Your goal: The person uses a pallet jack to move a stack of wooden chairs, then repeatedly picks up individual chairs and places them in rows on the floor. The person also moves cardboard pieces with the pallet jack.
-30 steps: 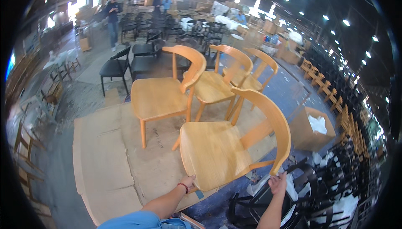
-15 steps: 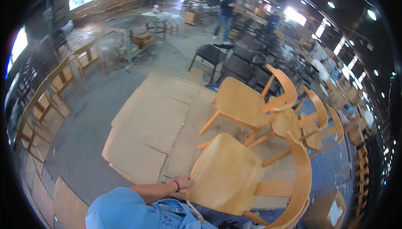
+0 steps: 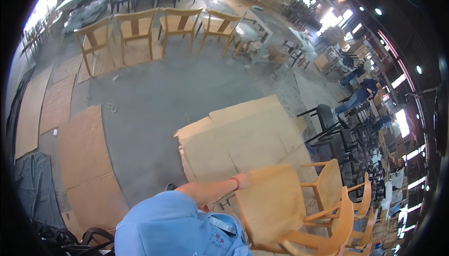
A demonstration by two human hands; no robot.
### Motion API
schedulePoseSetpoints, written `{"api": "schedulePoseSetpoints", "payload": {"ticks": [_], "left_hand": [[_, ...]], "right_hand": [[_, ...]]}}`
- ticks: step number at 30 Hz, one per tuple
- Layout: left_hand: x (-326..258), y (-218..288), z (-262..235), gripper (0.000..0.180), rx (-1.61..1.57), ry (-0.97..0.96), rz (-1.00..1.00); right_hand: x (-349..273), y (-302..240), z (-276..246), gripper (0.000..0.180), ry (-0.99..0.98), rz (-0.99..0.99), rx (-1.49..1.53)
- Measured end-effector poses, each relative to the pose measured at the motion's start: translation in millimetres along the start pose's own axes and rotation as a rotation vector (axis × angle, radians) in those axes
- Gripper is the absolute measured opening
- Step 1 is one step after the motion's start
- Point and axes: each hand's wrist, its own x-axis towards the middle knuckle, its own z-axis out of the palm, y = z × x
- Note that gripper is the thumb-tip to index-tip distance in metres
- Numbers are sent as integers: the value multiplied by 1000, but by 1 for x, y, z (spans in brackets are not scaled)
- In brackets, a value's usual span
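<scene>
While my left hand (image 3: pixel 243 180) grips the chair (image 3: pixel 276 204) seat's edge, it is lifted, not yet set down; my right hand is hidden.

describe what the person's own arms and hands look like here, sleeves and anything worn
Only the left arm shows clearly: a light blue short sleeve covers the shoulder and upper arm, and the forearm below it is bare. A thin red band circles the wrist just behind the left hand, which is bare, with no glove. The right hand is barely visible at the lower edge, too little to describe.
</scene>
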Motion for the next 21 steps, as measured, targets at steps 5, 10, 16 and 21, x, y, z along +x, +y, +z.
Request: {"api": "schedulePoseSetpoints", "payload": {"ticks": [5,10,16,21], "left_hand": [[-57,85,-10,84,-55,-322,657],[-91,132,-55,84,-397,-619,605],[-56,126,-104,72,-940,-430,344],[-75,105,-142,64,-1188,-497,376]], "right_hand": [[-33,-49,138,44,-101,59,203],[-18,-69,199,74,-148,177,-48],[33,-102,267,89,-75,117,-422],[109,-92,274,89,-262,-101,-192]]}}
